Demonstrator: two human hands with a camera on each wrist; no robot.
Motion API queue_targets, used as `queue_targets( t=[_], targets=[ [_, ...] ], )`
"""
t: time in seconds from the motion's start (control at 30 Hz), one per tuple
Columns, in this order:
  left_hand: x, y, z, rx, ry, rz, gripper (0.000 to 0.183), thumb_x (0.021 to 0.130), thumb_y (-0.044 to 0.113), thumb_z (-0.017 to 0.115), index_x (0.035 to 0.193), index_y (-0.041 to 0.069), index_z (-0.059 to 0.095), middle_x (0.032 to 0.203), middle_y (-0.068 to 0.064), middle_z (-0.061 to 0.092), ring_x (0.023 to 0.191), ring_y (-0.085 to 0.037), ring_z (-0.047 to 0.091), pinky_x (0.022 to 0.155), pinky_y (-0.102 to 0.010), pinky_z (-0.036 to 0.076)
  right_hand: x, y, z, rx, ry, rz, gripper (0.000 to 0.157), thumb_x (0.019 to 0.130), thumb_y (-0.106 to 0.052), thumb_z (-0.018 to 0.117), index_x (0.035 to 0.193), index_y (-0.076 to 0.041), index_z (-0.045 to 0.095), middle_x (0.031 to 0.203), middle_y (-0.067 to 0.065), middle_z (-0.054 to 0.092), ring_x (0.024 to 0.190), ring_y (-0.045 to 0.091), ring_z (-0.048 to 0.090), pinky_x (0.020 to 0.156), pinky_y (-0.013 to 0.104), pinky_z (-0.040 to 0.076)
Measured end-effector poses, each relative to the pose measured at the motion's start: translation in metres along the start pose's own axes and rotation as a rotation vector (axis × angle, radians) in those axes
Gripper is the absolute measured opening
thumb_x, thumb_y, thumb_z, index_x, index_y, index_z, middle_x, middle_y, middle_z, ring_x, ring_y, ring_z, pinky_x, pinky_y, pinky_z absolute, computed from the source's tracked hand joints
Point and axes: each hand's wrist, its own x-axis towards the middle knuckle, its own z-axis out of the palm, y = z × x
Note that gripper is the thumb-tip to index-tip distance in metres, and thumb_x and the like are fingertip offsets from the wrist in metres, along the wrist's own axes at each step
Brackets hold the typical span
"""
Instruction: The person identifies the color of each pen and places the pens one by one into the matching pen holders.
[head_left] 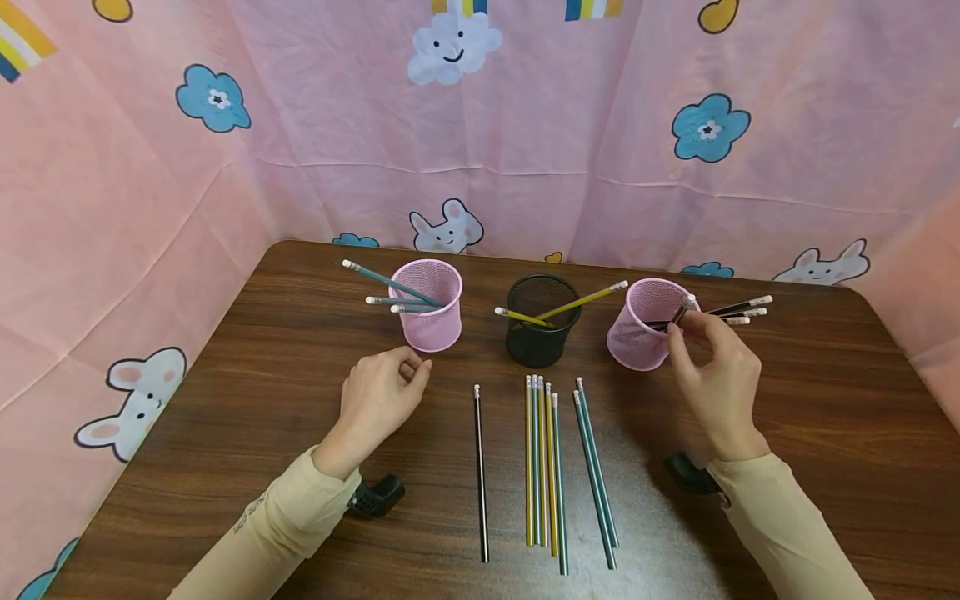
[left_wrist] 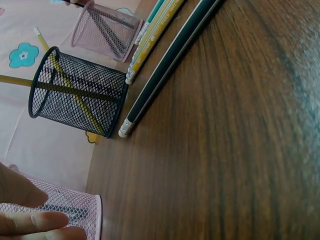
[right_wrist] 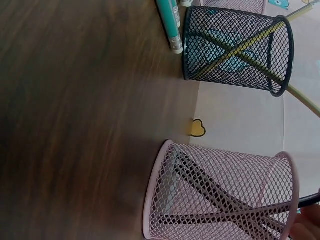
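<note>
My right hand [head_left: 716, 367] pinches a black pencil [head_left: 683, 309] by its eraser end at the rim of the right pink mesh cup [head_left: 637, 340]. Other black pencils [head_left: 742, 307] lean out of that cup to the right. In the right wrist view, dark shafts show through the mesh of the pink cup [right_wrist: 220, 195], and the fingertips [right_wrist: 306, 227] are right at its rim. My left hand [head_left: 381, 392] hangs loosely curled with nothing in it, just in front of the left pink mesh cup [head_left: 435, 329], which holds several teal pencils [head_left: 397, 283].
Between the pink cups stands a black mesh cup [head_left: 536, 342] with two yellow pencils [head_left: 592, 297]. On the wooden table [head_left: 247, 358] lie one black pencil [head_left: 482, 475], a row of yellow and teal pencils [head_left: 546, 467], and two teal pencils [head_left: 596, 475]. A patterned pink cloth [head_left: 540, 125] hangs behind.
</note>
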Motion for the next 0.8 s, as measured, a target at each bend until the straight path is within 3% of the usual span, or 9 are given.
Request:
queue_targets(
  t=[0.2, 0.4, 0.8],
  targets=[
    [0.001, 0.001, 0.001, -0.001, 0.002, 0.005, 0.017, 0.088, 0.026, 0.063, 0.079, 0.014, 0.071, 0.070, 0.003, 0.069, 0.064, -0.014, 0.066, 0.051, -0.034, 0.045, -0.002, 0.000, -0.001, 0.009, 0.004, -0.018, 0.016, 0.082, -0.002, 0.069, 0.096, 0.004, 0.068, 0.090, 0.019, 0.071, 0.077, 0.035, 0.067, 0.076, 0.010, 0.039],
    [0.000, 0.003, 0.003, -0.006, -0.008, 0.015, 0.016, 0.088, 0.025, 0.064, 0.079, 0.013, 0.070, 0.069, 0.002, 0.069, 0.064, -0.014, 0.065, 0.051, -0.033, 0.045, -0.004, 0.002, -0.002, 0.005, -0.019, -0.021, 0.017, 0.081, -0.002, 0.069, 0.097, 0.005, 0.067, 0.091, 0.019, 0.070, 0.079, 0.034, 0.067, 0.078, 0.007, 0.036],
    [0.000, 0.018, 0.005, -0.023, -0.026, 0.047, 0.016, 0.088, 0.025, 0.064, 0.077, 0.014, 0.070, 0.069, 0.003, 0.069, 0.065, -0.013, 0.066, 0.055, -0.037, 0.047, -0.008, 0.003, -0.004, 0.020, -0.020, -0.017, 0.019, 0.080, -0.001, 0.071, 0.099, 0.001, 0.069, 0.092, 0.016, 0.072, 0.078, 0.032, 0.067, 0.077, 0.011, 0.040]
  ],
)
